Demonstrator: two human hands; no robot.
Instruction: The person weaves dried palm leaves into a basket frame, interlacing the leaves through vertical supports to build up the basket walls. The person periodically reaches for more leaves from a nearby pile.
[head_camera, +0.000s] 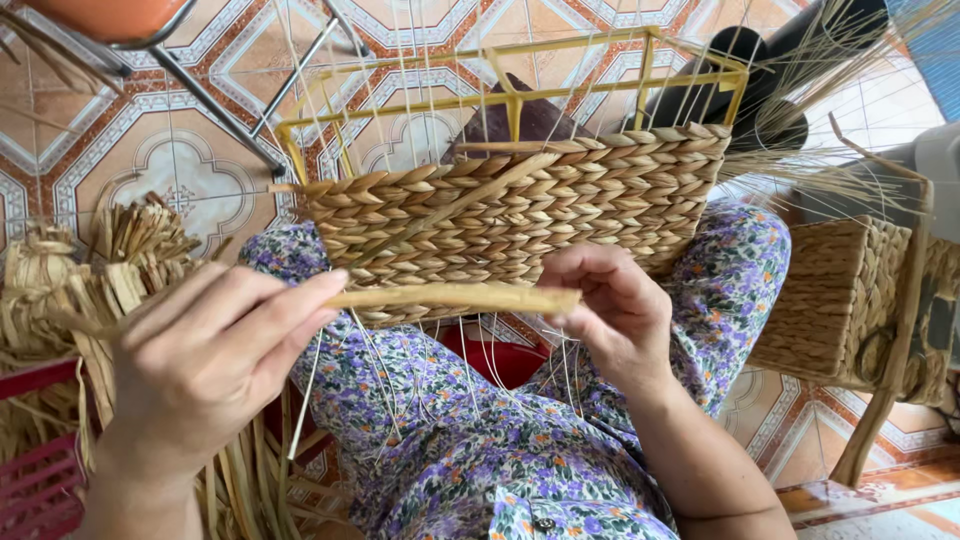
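straw strip (455, 297) pinched between left hand (205, 355), right hand (615, 305).

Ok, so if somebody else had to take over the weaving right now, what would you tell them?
Left hand: pinches one end of a flat straw strand, held level.
Right hand: pinches the other end, just below the woven panel.
The panel hangs on a yellow wire frame resting on the lap.
Done: several braided rows cover the lower part of the frame.
Left: upper frame bare, thin upright strands uncovered.
Spare straw bundle lies by the left hand; a finished basket sits to the right.
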